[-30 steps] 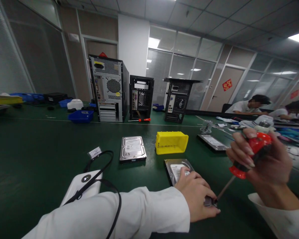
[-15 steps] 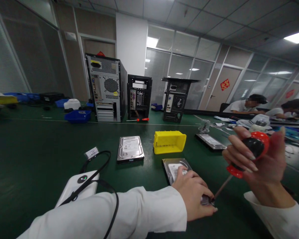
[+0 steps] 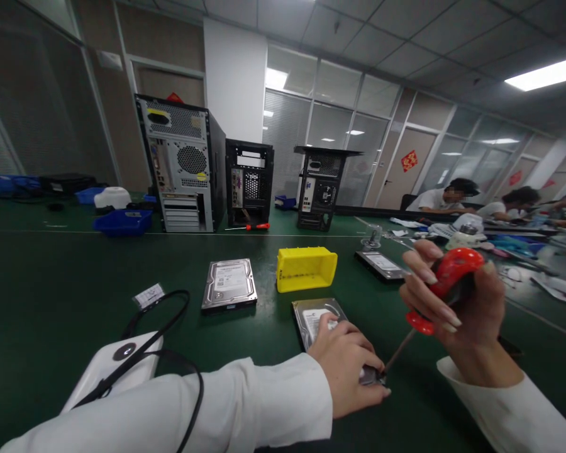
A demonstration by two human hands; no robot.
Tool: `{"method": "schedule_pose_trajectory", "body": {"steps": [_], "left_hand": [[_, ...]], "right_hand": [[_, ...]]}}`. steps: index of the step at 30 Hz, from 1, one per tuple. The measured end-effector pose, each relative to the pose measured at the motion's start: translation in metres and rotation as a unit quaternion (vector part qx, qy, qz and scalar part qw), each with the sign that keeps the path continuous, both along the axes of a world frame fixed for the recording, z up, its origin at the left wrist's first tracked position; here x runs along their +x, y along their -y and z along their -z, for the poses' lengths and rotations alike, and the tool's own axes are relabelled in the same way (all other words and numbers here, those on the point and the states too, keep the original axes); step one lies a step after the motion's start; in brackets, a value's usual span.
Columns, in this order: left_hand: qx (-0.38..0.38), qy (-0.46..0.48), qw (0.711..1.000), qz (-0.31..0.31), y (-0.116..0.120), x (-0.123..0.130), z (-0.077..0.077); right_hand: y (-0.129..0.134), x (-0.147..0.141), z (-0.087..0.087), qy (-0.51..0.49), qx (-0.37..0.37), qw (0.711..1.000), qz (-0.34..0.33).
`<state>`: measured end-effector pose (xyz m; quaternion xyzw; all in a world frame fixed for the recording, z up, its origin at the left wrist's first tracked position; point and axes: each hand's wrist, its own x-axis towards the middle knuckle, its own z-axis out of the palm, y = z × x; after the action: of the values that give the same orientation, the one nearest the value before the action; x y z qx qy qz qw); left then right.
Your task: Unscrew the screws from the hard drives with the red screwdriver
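Several fingers of the left hand [image 3: 346, 365] bend over a flat silver metal hard drive [image 3: 312, 313] on the dark green tabletop [image 3: 245, 343], thumb and forefinger gripping its near end. Beside it, the right hand [image 3: 469, 314] is wrapped around a red-and-black screwdriver [image 3: 454, 270], its thin shaft slanting down to that end. Beyond stands an open yellow plastic box [image 3: 306, 253]; farther back, three upright computer cases [image 3: 188, 157].

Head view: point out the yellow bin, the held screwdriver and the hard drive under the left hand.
Yellow bin [image 3: 306, 259]: head view, on its upward-facing wall.
Screwdriver [image 3: 456, 267]: head view, on the red of its handle.
Hard drive [image 3: 312, 322] under the left hand [image 3: 346, 365]: head view, on its white label.
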<state>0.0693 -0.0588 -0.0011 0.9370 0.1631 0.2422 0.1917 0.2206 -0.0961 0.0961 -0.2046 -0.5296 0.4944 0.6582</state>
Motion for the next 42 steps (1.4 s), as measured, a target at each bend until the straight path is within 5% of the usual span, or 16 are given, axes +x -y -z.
{"method": "schedule_pose_trajectory", "body": {"steps": [42], "left_hand": [[0.006,-0.009,1.000,0.005,-0.002,0.005,-0.001]], "right_hand": [[-0.005,0.000,0.008,0.013,0.011,1.000,-0.024]]}}
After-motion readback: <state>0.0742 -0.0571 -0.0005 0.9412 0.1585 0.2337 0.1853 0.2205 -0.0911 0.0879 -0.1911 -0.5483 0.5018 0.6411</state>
